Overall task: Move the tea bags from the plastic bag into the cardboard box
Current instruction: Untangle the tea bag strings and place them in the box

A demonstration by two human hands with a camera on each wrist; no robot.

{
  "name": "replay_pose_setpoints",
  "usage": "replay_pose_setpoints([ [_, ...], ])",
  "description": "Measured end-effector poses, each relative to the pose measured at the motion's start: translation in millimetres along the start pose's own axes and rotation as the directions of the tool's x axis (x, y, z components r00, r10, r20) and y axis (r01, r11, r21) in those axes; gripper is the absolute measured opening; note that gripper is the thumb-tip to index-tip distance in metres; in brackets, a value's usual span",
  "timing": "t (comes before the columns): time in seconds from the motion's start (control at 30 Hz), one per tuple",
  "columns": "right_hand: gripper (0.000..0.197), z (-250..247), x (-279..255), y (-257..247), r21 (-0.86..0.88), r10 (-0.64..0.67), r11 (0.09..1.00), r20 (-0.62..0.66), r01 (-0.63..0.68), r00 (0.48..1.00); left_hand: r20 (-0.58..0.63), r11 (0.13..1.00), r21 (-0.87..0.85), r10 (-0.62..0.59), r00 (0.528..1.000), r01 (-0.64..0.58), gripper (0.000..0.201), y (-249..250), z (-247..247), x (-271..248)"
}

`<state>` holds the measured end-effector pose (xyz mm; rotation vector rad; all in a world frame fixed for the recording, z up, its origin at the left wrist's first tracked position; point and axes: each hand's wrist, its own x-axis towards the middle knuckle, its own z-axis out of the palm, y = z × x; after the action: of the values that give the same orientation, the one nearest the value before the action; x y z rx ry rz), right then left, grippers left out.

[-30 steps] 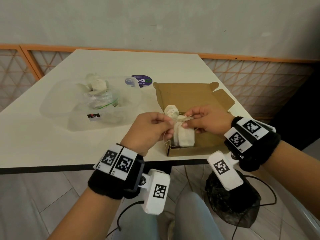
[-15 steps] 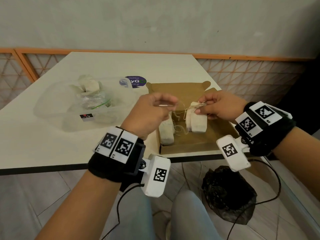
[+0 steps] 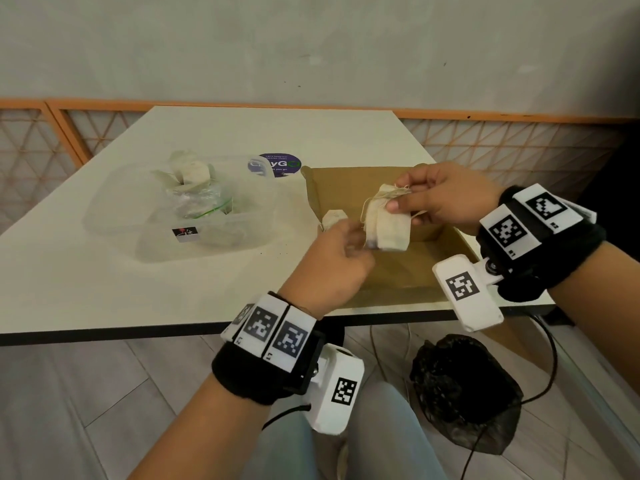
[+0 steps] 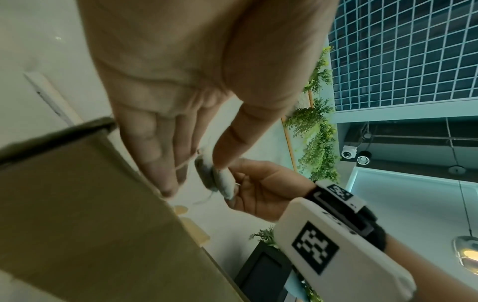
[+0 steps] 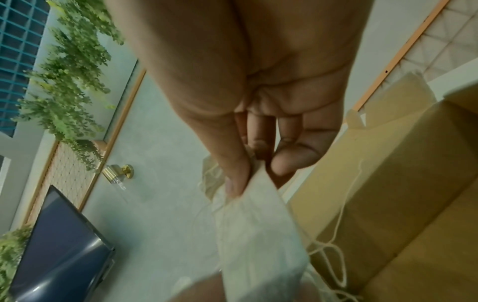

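My right hand (image 3: pixel 398 197) pinches the tops of two cream tea bags (image 3: pixel 391 226) between thumb and fingers and holds them above the open cardboard box (image 3: pixel 391 275). My left hand (image 3: pixel 353 242) is just left of them with fingers nearly straight. Its thumb (image 4: pixel 220 163) touches the bags (image 4: pixel 217 181) and a string (image 4: pixel 182 164) lies across its fingers. A third tea bag (image 3: pixel 334 218) shows past my left fingers by the box's left wall; what holds it is hidden. More tea bags (image 3: pixel 192 171) sit in the plastic bag (image 3: pixel 207 209). The right wrist view shows my pinch (image 5: pixel 258 175) on a bag (image 5: pixel 258 235).
The plastic bag lies in a clear plastic tub (image 3: pixel 114 216) left of the box, with a small label (image 3: pixel 185 233) at its front. A purple round sticker (image 3: pixel 275 164) is behind the box. A black bag (image 3: pixel 460 393) lies on the floor under the table edge (image 3: pixel 138 332).
The tangled bundle came apart: one bag separated to the left, and my right hand lifted its two bags higher over the box. My left hand moved back beside them.
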<state>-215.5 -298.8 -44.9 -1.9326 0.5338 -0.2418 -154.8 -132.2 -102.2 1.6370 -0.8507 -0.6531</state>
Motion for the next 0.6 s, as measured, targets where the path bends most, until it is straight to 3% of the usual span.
replay_pose_setpoints([
  [0.07,0.019,-6,-1,-3,-0.006,-0.019,1.0,-0.037,0.019,0.999,0.097,0.998,0.066,-0.03,0.995,0.023,0.032,1,0,-3],
  [0.17,0.02,-11,-1,1,-0.049,-0.019,0.999,-0.059,0.016,0.998,0.085,1.0,-0.01,-0.021,0.996,0.022,0.028,2,-7,-3],
  [0.27,0.018,-9,-1,13,-0.112,0.042,0.993,-0.007,-0.043,0.999,-0.088,0.992,-0.121,0.025,0.996,-0.035,0.031,2,-17,-2],
  [0.37,0.015,-1,-1,21,-0.152,0.073,0.987,0.088,-0.059,0.993,-0.284,0.951,-0.304,-0.037,0.958,-0.053,0.037,-4,-23,-1],
  [0.47,0.015,13,0,23,-0.188,0.103,0.979,0.158,-0.073,0.982,-0.373,0.901,-0.433,-0.155,0.915,-0.024,0.034,-12,-23,-2],
  [0.6,0.016,33,4,23,-0.164,0.136,0.982,0.239,-0.098,0.961,-0.391,0.899,-0.438,-0.207,0.897,0.017,0.034,-22,-19,-3],
])
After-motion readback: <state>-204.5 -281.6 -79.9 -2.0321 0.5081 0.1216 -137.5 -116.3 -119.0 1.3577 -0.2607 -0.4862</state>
